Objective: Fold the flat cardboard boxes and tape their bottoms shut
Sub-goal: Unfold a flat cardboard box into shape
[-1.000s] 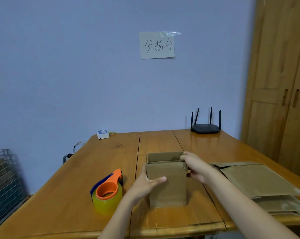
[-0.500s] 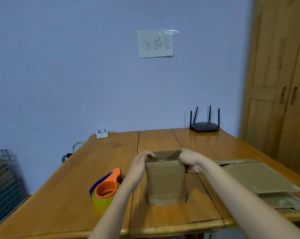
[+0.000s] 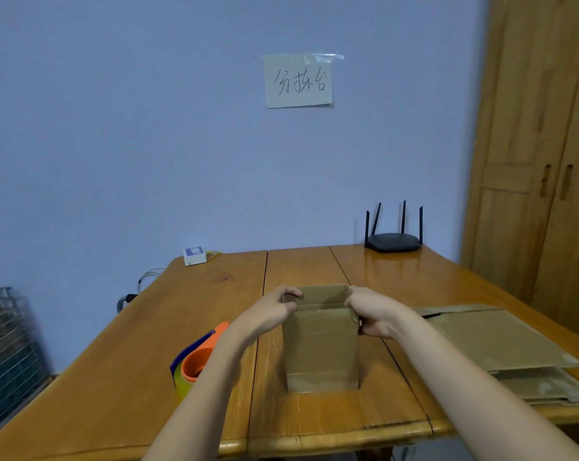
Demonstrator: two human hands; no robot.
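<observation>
1. The cardboard box (image 3: 321,347) stands upright near the middle of the wooden table (image 3: 115,377), open at the top, its near face square to the camera.
2. Left hand (image 3: 275,311) is on the box's upper left corner, fingers curled over the rim and gripping it.
3. Right hand (image 3: 369,311) mirrors it on the upper right corner — fingers wrapped round the edge, thumb side down the box's right wall.
4. Both forearms reach in from the near edge, one either side of the box.
5. The tape dispenser (image 3: 198,357), orange and blue with a yellowish roll, sits just left of the box, partly hidden behind the left forearm.
6. To the right lies a stack of flat cardboard boxes (image 3: 494,344), near the table's right edge and apart from the standing box.
7. Far side of the table: a black router (image 3: 393,241) with four antennas on the right, a small white box (image 3: 195,256) on the left.
8. On the wall above — a taped paper note (image 3: 298,81) with handwriting.
9. A wooden wardrobe (image 3: 540,144) fills the right; a wire rack (image 3: 5,344) stands on the floor at left.
</observation>
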